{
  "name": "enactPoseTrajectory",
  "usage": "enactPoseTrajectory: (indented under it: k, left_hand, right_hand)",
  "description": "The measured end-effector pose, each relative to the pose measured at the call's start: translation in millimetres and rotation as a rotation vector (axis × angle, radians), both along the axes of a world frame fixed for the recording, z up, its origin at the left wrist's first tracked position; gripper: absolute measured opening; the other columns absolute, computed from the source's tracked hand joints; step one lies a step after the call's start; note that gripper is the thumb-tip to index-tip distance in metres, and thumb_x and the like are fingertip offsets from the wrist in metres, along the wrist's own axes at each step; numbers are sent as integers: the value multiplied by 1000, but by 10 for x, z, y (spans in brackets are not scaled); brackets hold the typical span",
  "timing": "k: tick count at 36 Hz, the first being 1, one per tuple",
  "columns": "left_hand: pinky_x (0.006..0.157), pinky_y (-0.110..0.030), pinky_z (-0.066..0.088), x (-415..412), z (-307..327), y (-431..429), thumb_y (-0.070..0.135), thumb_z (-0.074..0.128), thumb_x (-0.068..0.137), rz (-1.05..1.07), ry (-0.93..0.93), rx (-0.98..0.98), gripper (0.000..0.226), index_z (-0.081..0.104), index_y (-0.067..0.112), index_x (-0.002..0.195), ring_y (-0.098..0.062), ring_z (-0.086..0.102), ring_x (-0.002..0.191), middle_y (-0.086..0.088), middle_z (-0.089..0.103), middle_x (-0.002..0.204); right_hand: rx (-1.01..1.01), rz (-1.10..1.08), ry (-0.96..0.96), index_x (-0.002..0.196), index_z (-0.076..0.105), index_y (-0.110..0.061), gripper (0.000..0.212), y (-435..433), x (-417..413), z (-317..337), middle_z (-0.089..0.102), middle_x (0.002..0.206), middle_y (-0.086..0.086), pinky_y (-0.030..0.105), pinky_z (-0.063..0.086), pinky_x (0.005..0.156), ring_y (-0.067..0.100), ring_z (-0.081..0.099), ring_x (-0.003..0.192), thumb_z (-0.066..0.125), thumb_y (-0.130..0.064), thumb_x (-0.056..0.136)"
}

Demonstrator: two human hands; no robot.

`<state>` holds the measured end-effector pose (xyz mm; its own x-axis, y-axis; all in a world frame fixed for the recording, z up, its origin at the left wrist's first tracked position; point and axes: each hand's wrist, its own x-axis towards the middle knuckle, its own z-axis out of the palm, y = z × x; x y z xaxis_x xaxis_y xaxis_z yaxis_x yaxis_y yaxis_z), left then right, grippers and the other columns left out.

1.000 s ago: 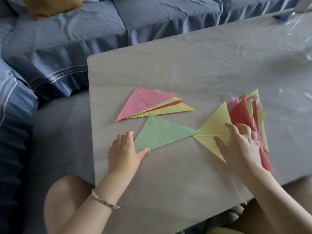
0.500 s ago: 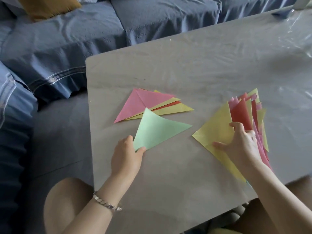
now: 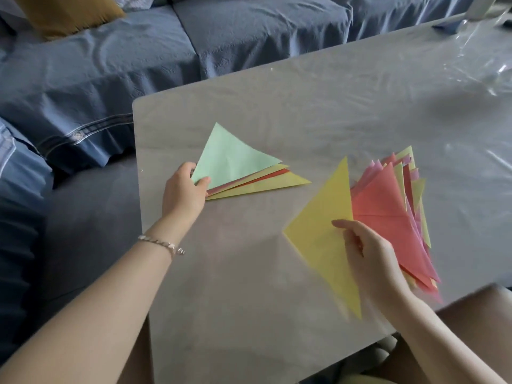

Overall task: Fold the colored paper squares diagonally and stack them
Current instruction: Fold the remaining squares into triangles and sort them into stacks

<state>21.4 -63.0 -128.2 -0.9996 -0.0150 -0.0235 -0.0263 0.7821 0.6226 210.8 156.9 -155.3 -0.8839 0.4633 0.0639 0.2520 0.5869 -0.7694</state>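
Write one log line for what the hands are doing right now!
left hand: holds green triangle on folded stack | right hand: holds yellow paper beside paper pile | stage: stacking

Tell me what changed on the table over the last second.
The left hand took the green triangle by its corner and carried it away from the person onto the folded stack. The right hand gripped the yellow sheet and drew it leftward off the paper pile. The pile and the table stayed put.
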Motion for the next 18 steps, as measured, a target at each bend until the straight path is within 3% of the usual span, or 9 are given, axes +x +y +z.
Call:
enactPoseTrajectory:
  k: [2, 4, 6, 8, 11, 13, 15, 18]
  left_hand:
    - [79, -33, 42, -38, -40, -30, 25, 57, 89, 14, -11, -155, 36, 50, 14, 122, -26, 56, 102, -10, 57, 119]
    - [91, -40, 38, 30, -51, -31, 28, 58, 89, 49, 50, -302, 47, 44, 13, 131, -34, 46, 115, -14, 49, 127]
    - [93, -40, 38, 222, -36, 17, 29, 57, 88, 40, 95, -205, 46, 46, 11, 129, -33, 46, 116, -14, 51, 126]
    - [90, -33, 40, 502, -56, 85, 36, 58, 87, -2, -20, -4, 47, 50, 10, 127, -27, 53, 111, -9, 58, 118]
    - [83, -32, 48, 925, -60, 218, 56, 65, 74, -2, -437, 394, 74, 47, 8, 128, -24, 63, 89, -6, 66, 96]
    - [64, -28, 53, 1125, -102, 284, 40, 69, 79, 0, -645, 614, 60, 46, 11, 125, -18, 63, 74, -7, 65, 94]
    - [57, -21, 50, 1232, -168, 303, 21, 67, 84, -15, -683, 637, 43, 47, 17, 122, -15, 63, 74, -8, 66, 98]
    - [58, -17, 44, 1175, -256, 237, 14, 62, 86, -62, -479, 457, 34, 51, 20, 118, -11, 58, 68, -1, 65, 84]
  right_hand:
    - [-34, 21, -5, 109, 65, -20, 29, -70, 13, 26, 61, 93, -9, 6, 38, 63, -7, 48, 73, 47, -3, 93]
    - [-74, 27, 2, 110, 63, -24, 29, -132, 21, 42, 61, 94, -11, 2, 38, 70, -7, 52, 81, 50, -4, 93]
    - [-154, 15, 9, 110, 59, -31, 31, -192, 20, 36, 61, 97, -13, 2, 39, 73, -4, 56, 87, 51, -7, 92]
    - [-296, -4, 0, 115, 56, -32, 32, -264, -3, 25, 63, 102, -12, 11, 44, 75, 3, 61, 91, 52, -10, 92]
    - [-513, -30, -4, 123, 50, -31, 38, -410, -79, 65, 64, 101, -14, 25, 53, 79, 1, 65, 83, 52, -8, 92]
    - [-589, -21, -12, 125, 42, -35, 44, -499, -126, 83, 64, 94, -15, 28, 53, 81, -2, 65, 75, 52, -6, 92]
    - [-603, 10, -48, 127, 40, -35, 47, -562, -153, 80, 65, 87, -12, 28, 52, 80, -1, 65, 70, 52, -7, 92]
    - [-507, 67, -111, 130, 45, -31, 43, -570, -149, 45, 65, 83, -6, 24, 53, 70, 1, 62, 64, 53, -11, 92]
